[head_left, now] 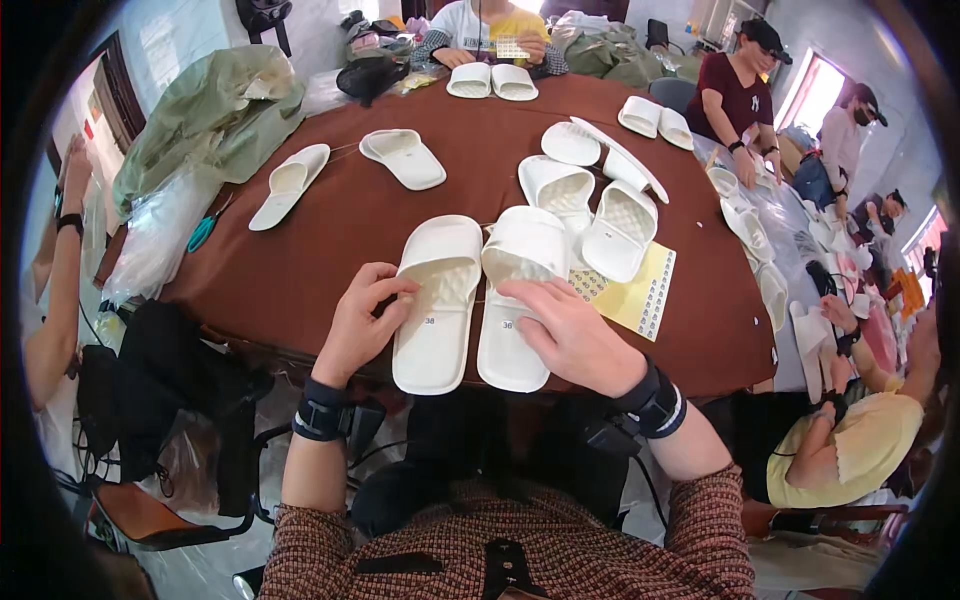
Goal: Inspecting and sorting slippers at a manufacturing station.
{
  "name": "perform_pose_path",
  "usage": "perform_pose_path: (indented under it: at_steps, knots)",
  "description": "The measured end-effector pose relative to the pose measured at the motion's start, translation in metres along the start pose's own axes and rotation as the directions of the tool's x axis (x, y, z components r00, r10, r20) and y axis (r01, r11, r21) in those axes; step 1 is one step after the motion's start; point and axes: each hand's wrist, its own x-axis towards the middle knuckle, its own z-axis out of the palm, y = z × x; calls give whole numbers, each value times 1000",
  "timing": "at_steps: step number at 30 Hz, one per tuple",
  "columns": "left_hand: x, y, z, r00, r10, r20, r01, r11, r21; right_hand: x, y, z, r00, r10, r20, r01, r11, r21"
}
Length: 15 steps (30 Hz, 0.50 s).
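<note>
A pair of white slippers lies side by side at the table's near edge, toes pointing away. My left hand (362,318) is closed at the outer edge of the left slipper (432,345), thumb and forefinger curled over its side. My right hand (585,338) rests on the right slipper (505,365), thumb and forefinger apart over the insole below the strap. Each insole bears a small white printed label. Beyond my right hand, a yellow sticker sheet (640,300) lies partly beneath several white slippers (622,230), some tipped against one another.
Loose slippers lie at the left (290,187) and centre (405,160) of the brown-covered table (290,270). Teal-handled scissors (205,232) sit by clear plastic and a green sack (215,120). Across, a person (490,35) holds a sheet behind another pair. More people work at the right-hand table.
</note>
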Motion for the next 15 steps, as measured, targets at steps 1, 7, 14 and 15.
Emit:
perform_pose_path:
  at_steps: [1,7,14,15]
  knots:
    - [0,-1,-1,1000,-5,-1,5,1000,-26,10,0,0,994,-103,39,107,988,-113]
    - [6,-2,0,998,60,23,-59,997,-45,40,5,13,982,7,191,51,954,-297]
    - [4,2,-7,999,31,7,-30,989,-143,56,22,49,997,-34,68,65,847,-528]
    - [0,3,-11,1000,3,-3,-4,980,-199,56,18,52,995,-82,55,99,850,-518]
